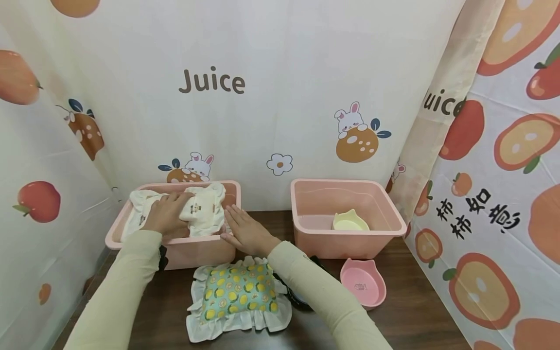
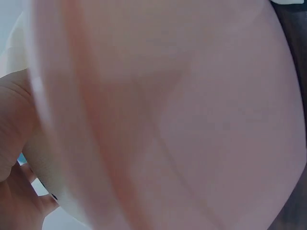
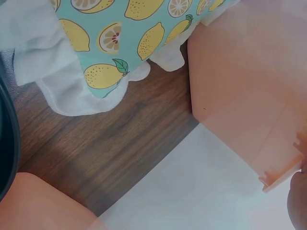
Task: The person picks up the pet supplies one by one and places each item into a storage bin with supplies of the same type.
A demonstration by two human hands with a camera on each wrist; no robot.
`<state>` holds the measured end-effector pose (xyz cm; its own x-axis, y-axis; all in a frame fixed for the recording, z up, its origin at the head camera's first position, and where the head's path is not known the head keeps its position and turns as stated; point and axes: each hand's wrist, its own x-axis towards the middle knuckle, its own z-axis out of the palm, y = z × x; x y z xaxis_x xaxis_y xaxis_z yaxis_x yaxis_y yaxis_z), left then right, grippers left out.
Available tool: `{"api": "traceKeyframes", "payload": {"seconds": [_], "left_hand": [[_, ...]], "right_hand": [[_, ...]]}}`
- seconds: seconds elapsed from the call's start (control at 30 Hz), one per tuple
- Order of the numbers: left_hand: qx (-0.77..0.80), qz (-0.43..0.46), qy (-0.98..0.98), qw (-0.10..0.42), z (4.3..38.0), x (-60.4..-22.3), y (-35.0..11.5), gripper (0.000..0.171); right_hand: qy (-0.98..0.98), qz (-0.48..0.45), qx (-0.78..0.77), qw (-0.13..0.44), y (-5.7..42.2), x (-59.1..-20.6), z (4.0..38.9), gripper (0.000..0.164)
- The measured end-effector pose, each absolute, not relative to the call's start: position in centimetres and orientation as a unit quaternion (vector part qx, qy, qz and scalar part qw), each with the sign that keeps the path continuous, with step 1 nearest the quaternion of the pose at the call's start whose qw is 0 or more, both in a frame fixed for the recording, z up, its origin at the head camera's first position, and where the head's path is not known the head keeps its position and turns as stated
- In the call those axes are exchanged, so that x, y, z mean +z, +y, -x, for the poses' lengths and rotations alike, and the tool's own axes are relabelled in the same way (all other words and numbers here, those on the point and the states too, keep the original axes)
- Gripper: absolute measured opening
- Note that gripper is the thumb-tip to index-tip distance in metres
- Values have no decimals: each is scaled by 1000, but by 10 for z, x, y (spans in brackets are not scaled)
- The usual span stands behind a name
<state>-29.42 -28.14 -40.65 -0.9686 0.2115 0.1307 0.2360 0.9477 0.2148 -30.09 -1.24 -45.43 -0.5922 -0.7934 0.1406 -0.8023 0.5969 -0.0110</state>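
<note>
Soft, frilly white cloth [image 1: 203, 209] in the left pink plastic tub [image 1: 197, 253]
It looks light and squashy; grab a fold. Left hand [image 1: 168, 214] pinches it; right hand [image 1: 250, 234], fingers straight, is beside the tub.

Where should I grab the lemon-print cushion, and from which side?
Likely pinch the lemon-print cushion by its near ruffled edge, coming from the front: it lies flat, its far edge is close to the left tub, and the right forearm crosses its far right corner.
</note>
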Motion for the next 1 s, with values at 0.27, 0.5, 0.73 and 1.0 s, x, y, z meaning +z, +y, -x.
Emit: {"api": "traceKeyframes", "payload": {"seconds": [0.27, 0.5, 0.73, 1.0], "left_hand": [[-128, 103, -986, 41, 302, -423, -275, 90], [-118, 105, -987, 40, 311, -435, -269, 84], [-121, 100, -988, -5, 319, -445, -265, 79], [-118, 99, -987, -48, 326, -453, -267, 78]], "right_hand": [[-896, -439, 29, 60, -14, -454, 299, 71], [-896, -440, 25, 63, -11, -449, 298, 70], [-899, -433, 20, 57, -11, -447, 298, 70], [-898, -436, 23, 45, -14, -446, 295, 70]]}}
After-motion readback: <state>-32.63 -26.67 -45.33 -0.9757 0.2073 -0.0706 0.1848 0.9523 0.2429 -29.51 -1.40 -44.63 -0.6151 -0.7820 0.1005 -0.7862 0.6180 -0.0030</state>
